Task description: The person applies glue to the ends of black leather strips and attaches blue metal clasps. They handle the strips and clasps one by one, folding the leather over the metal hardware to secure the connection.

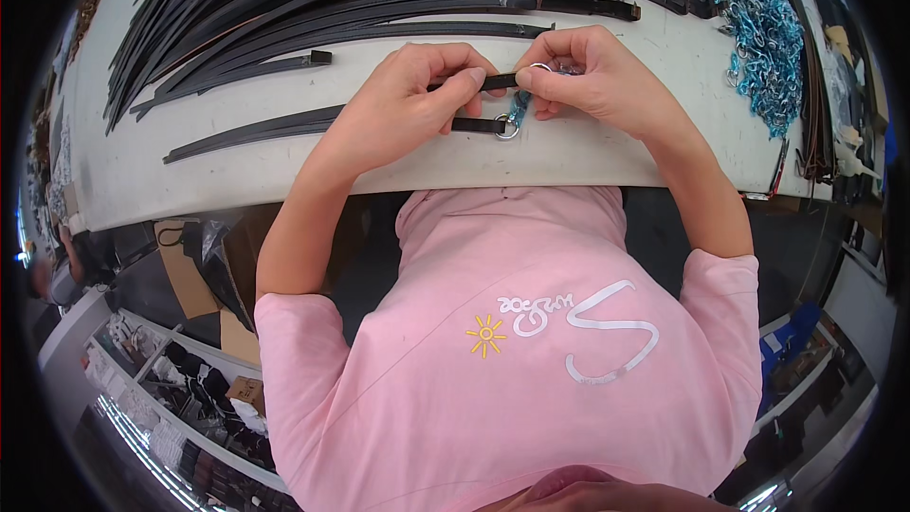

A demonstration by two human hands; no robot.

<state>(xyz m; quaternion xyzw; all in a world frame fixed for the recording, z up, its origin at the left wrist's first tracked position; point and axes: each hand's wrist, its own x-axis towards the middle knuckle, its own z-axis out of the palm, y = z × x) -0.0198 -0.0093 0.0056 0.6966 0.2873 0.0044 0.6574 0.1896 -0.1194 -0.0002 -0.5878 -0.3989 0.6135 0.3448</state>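
Between my two hands is the end of a black strap (pixel 500 82), held just above the white table. My left hand (pixel 412 95) pinches it between thumb and fingers. My right hand (pixel 592 81) grips its other end, with a silver ring (pixel 540 67) by the fingertips; whether the strap passes through that ring I cannot tell. A short blue chain-like piece (pixel 518 106) hangs below the right fingers to a second silver ring (pixel 507 127). This ring sits at the end of another black strap (pixel 284 127), which lies along the table's near side, partly behind my left hand.
Many black straps (pixel 237 0) are heaped across the far side of the white table (pixel 588 159). A tangle of blue chains with rings (pixel 758 47) lies at the right. Dark straps (pixel 813 85) hang over the right edge. Below left stand cardboard (pixel 183 270) and filled shelves (pixel 180 370).
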